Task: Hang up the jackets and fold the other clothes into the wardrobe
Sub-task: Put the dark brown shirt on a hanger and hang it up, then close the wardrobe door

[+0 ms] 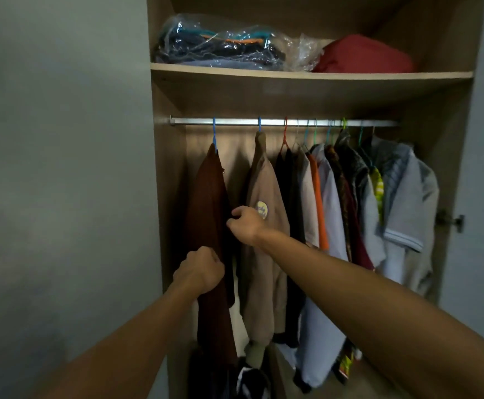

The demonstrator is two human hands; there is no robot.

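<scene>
Jackets are hanging in the wardrobe (160, 197): the dark brown jacket (210, 214) is hanging from a blue hanger (214, 133) at the rail's (281, 121) left end, beside the tan jacket (264, 249). My left hand (199, 271) and right hand (245, 224) are gripping its front edge, fingers curling into the fabric.

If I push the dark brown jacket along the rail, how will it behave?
The dark brown jacket probably slides easily, since its blue hanger hooks over a smooth metal rail. The cloth looks soft, so it would likely sway and drape, not stay stiff.
</scene>
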